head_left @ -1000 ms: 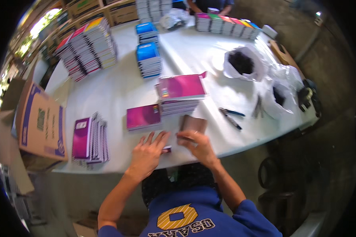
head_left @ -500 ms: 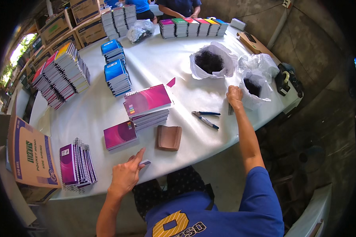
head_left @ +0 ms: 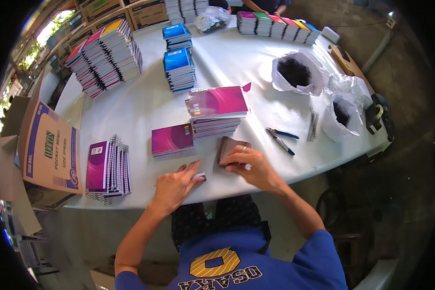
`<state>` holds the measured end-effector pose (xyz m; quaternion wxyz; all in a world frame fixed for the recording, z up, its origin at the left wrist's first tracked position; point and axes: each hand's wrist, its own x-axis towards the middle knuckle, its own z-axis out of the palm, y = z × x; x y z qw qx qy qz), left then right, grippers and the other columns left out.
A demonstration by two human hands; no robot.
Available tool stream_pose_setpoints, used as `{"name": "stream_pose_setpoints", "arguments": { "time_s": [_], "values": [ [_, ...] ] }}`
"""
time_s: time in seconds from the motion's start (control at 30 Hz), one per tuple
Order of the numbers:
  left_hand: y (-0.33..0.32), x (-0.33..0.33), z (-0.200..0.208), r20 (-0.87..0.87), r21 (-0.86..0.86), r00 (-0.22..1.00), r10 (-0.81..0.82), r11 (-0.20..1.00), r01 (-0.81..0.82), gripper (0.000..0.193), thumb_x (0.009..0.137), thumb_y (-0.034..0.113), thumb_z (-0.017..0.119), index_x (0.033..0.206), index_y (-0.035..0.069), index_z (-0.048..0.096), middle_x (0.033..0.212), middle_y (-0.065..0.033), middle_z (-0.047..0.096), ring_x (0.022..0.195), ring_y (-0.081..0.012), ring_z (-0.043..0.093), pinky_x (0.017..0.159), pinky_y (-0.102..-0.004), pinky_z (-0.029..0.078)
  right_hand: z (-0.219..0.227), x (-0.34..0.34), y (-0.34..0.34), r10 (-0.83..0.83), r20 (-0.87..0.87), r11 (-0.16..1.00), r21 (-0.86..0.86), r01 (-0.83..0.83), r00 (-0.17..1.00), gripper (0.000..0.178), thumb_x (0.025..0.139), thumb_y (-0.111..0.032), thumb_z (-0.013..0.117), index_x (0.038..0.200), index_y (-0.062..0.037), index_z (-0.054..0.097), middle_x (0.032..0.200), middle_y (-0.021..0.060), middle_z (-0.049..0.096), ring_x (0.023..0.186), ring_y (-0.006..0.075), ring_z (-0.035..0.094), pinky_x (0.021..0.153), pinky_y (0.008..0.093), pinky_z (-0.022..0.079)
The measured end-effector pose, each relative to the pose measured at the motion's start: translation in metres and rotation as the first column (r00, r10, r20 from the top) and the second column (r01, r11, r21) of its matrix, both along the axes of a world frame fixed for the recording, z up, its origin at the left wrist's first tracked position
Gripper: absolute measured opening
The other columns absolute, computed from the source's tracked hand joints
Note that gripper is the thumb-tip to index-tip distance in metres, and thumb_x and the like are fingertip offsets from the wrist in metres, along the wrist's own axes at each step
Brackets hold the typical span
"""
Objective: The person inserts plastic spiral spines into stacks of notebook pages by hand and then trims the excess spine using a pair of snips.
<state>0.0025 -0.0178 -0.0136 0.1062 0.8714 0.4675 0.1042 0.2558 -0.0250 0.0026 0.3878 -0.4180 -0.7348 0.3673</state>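
Near the table's front edge, my left hand [head_left: 173,189] is closed on a small notebook [head_left: 201,178]. Only its pale and purple end sticks out past the thumb. My right hand [head_left: 254,170], with a ring on one finger, is pinched at the near side of a brown curved block [head_left: 233,145]. A thin dark spiral wire [head_left: 218,167] shows faintly at its fingertips; the rest is hidden. Just beyond my hands lie a flat purple notebook pile [head_left: 172,139] and a taller purple stack [head_left: 218,102].
Pliers [head_left: 281,140] and loose spiral wires [head_left: 313,124] lie to the right, by two white bags [head_left: 319,82] of black coils. Bound purple notebooks [head_left: 97,166] and a carton [head_left: 50,145] stand left. Blue [head_left: 179,67] and multicoloured stacks [head_left: 106,58] sit farther back; a person's arm [head_left: 253,6] shows behind.
My right hand has come from the loose wires beside the white bag to the brown block. My left hand stays near the table edge, its fingers more drawn in. The view has shifted.
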Motion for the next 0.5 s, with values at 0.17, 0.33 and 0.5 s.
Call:
{"name": "stream_pose_setpoints", "arguments": {
  "time_s": [0.17,0.33,0.5],
  "values": [
    [0.001,-0.002,-0.003,0.052,0.076,0.998,-0.04,0.996,0.036,0.047,0.094,0.043,0.056,0.133,0.016,0.054,0.092,-0.0116,0.071,0.074,-0.0305,0.07,0.06,-0.0427,0.056,-0.03,-0.026,0.008,0.011,-0.019,1.0,-0.018,-0.011,1.0,0.017,0.084,-0.001,0.072,0.1,-0.0032,0.072,0.092,0.0067,0.065,0.08,0.0183,0.062,0.067,0.032,0.05],
    [0.002,-0.003,-0.006,0.07,0.083,0.997,-0.04,0.996,0.034,0.047,0.094,0.043,0.056,0.133,0.017,0.054,0.093,-0.0117,0.071,0.076,-0.0302,0.07,0.06,-0.0423,0.056,-0.027,-0.022,0.016,0.036,0.005,0.998,-0.052,-0.035,0.999,0.014,0.085,-0.001,0.07,0.099,-0.0011,0.07,0.096,0.0112,0.065,0.081,0.0237,0.064,0.072,0.0339,0.051],
    [0.004,-0.003,-0.001,0.038,0.035,0.998,-0.044,0.998,0.042,0.048,0.094,0.044,0.056,0.134,0.018,0.054,0.095,-0.0118,0.072,0.077,-0.0308,0.071,0.062,-0.0419,0.057,-0.031,-0.018,0.025,0.18,-0.028,0.983,-0.042,-0.181,0.983,0.016,0.085,0.001,0.069,0.1,-0.0008,0.07,0.094,0.0114,0.064,0.084,0.0238,0.064,0.074,0.0347,0.051]
  ]
}}
